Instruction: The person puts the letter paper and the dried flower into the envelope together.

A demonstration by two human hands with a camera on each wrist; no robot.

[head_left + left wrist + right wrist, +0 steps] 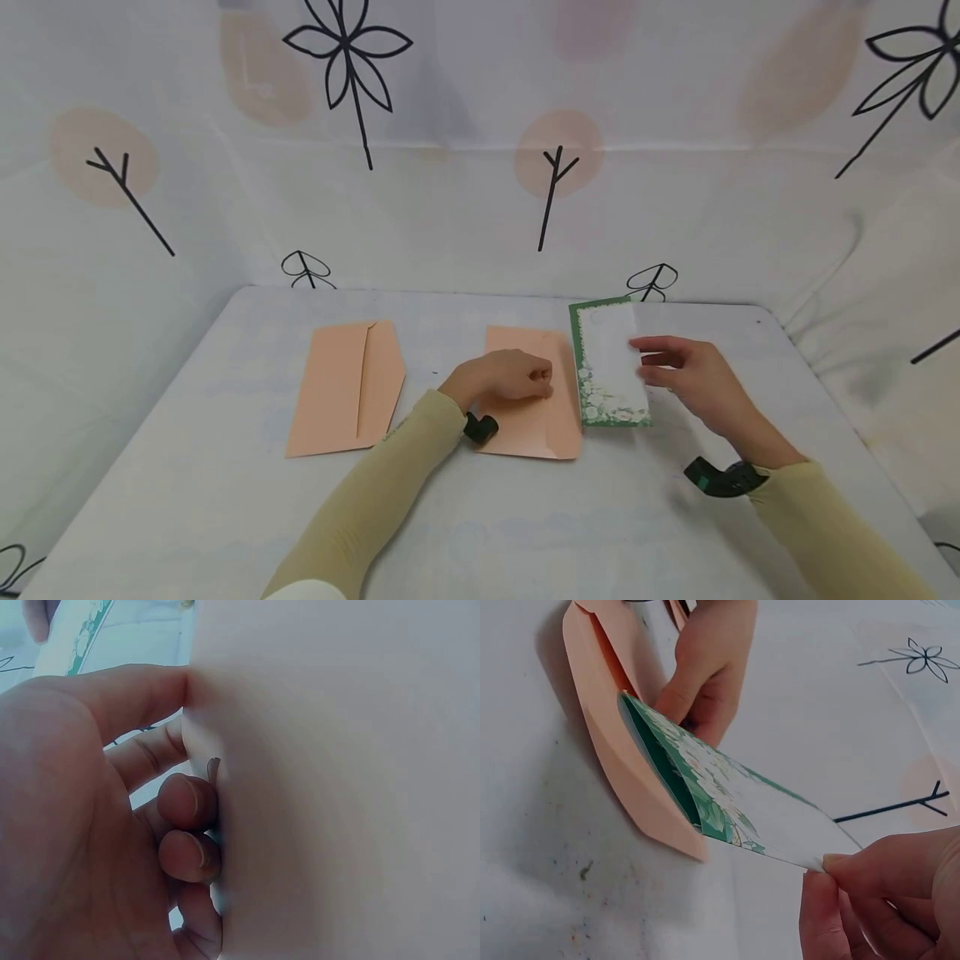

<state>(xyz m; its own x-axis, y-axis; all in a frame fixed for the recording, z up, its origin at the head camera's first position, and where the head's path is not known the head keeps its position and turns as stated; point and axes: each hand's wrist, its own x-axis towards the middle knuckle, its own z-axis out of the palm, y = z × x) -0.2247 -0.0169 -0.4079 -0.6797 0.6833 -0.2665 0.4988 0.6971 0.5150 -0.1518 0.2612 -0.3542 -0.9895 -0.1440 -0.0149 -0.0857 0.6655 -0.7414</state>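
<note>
My left hand (513, 375) pinches the edge of a peach envelope (517, 429), its other fingers curled. In the left wrist view the envelope (360, 780) fills the right side, next to the left hand (67, 787). My right hand (697, 379) pinches the right edge of a white card (611, 358) with a green floral border. In the right wrist view the right hand (900, 892) grips one end of the card (712, 780). The card looks folded, and its far end lies at the envelope's opening (607, 735).
A second peach envelope (337, 392) lies to the left on the white-covered table (187, 492). A pale curtain (450, 208) with plant drawings stands behind the table. Each wrist carries a dark band (723, 477).
</note>
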